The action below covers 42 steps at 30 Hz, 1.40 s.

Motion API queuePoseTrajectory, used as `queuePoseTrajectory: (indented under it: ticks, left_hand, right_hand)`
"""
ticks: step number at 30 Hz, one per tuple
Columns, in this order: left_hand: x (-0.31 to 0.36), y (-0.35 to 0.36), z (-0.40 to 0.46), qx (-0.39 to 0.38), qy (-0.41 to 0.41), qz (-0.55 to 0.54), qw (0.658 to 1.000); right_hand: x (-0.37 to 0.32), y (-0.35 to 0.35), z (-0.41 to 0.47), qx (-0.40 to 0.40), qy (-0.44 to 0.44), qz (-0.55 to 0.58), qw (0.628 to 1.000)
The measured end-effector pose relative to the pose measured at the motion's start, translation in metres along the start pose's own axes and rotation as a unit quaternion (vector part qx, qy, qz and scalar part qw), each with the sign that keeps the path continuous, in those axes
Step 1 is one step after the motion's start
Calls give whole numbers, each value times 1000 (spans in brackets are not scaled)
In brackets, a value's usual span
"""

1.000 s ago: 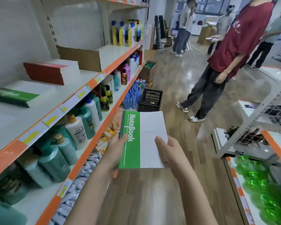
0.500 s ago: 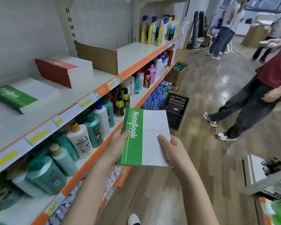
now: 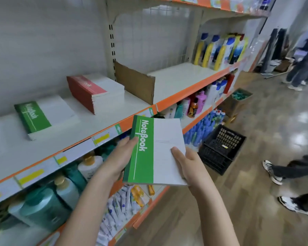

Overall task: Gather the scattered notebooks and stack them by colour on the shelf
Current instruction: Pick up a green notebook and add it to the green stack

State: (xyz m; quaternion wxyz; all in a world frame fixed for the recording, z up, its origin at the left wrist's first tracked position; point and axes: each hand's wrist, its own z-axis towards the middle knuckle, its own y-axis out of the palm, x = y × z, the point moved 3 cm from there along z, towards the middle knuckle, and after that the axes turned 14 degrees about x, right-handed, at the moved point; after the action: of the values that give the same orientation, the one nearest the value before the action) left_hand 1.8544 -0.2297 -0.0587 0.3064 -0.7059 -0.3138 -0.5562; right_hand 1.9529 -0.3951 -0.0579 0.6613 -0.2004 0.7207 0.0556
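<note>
Gripping the green notebook [image 3: 155, 153] w/ both hands [image 3: 120, 159], you could drop it on the red stack [image 3: 94, 92] vs green stack [image 3: 44, 118] if rushed

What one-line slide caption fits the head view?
Both hands, left and right, hold a green notebook before a shelf bearing a green stack and a red stack.

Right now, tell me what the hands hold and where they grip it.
Both hold the green notebook: left hand at the spine edge, right hand at the open edge.
</note>
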Motion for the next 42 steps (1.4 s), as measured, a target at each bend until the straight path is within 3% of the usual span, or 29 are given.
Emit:
queuePoseTrajectory:
  ticks: [7,14,22,28,32,35,42]
  left_hand:
    - [-2,-47,3,170,-22,-47,984]
    - [-7,-75,-19,354,-48,-73,931]
    - [-15,-80,-44,461,-94,-110,876]
    - [-16,-92,-40,498,-100,-123,853]
    - [-14,-110,-24,548,-61,-58,832]
    - [-4,-125,-8,532,7,-12,846]
    - [14,-178,40,506,33,19,862]
  right_hand:
    - [-25,61,37,-167,-31,-5,985]
    - [-41,118,52,-353,-18,-23,935]
    - [-40,151,51,-453,-19,-32,891]
    - [-46,181,59,-458,-37,-36,887]
    - [-52,203,66,-445,-51,-58,892]
    - [-60,225,69,-436,-54,-72,896]
    - [-88,289,91,-339,-114,-72,931]
